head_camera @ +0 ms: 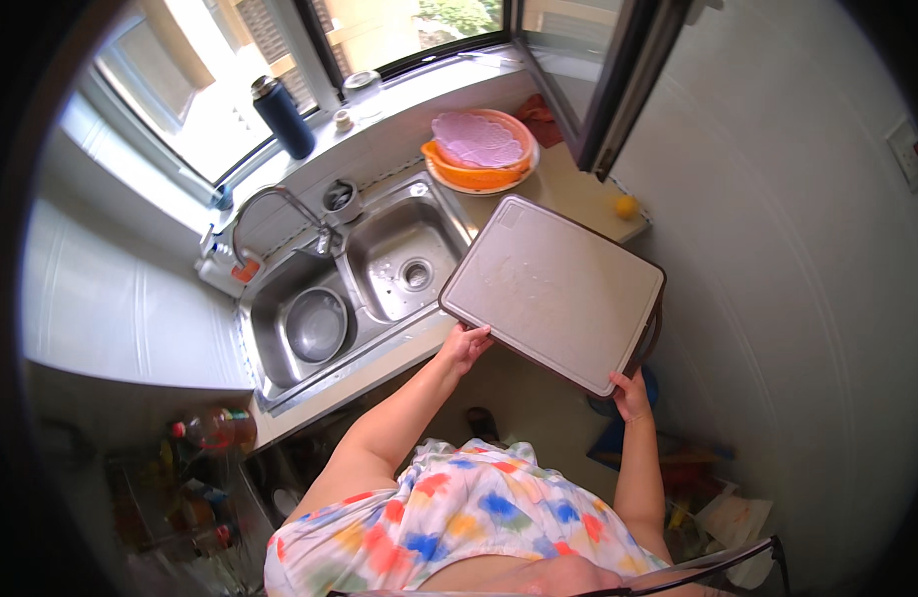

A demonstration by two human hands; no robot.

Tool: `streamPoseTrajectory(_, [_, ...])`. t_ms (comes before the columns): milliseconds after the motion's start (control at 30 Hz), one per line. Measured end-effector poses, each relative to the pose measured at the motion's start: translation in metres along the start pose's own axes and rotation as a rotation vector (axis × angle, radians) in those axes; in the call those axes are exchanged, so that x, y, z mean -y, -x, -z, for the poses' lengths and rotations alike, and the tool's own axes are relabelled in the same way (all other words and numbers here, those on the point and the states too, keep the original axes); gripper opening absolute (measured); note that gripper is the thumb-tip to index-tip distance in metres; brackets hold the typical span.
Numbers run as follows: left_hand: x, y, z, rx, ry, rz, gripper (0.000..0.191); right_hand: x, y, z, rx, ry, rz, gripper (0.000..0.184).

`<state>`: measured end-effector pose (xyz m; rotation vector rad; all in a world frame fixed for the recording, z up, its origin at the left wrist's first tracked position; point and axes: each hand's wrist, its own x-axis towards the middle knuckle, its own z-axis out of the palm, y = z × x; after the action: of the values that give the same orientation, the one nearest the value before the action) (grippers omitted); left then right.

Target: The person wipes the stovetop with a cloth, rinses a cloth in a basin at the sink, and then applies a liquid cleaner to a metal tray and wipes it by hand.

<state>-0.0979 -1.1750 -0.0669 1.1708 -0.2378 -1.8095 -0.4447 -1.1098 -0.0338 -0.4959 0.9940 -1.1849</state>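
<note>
A large cutting board [556, 291] with a pale face and a dark brown rim is held out in front of me, to the right of the sink. My left hand [466, 347] grips its near left edge, thumb on the face. At the near right corner, my right hand [632, 395] grips the board beside its dark carrying handle [651, 337]. The fingers behind the board are hidden. Its far part hangs over the counter [571, 179], and whether it touches there I cannot tell.
The double-bowl steel sink [388, 257] holds a metal basin [316, 325] in its left bowl, under a curved faucet [269, 192]. Stacked orange baskets [474, 177] stand behind the board, near an open window sash [608, 97]. A dark blue thermos [284, 119] stands on the sill.
</note>
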Motion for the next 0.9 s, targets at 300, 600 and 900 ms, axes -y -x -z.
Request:
streamPoseTrajectory(300, [-0.015, 0.089, 0.131, -0.225, 0.256, -0.210, 0.035, -0.042, -0.062, -0.117, 0.356, 0.166, -0.227, 0.070])
streamPoseTrajectory(600, [-0.004, 0.156, 0.263, -0.449, 0.510, -0.381, 0.033, -0.141, -0.100, -0.234, 0.562, 0.280, -0.467, 0.066])
streamPoseTrajectory(900, [0.008, 0.177, 0.300, -0.647, 0.600, -0.384, 0.026, -0.195, -0.117, -0.290, 0.498, 0.422, -0.726, 0.055])
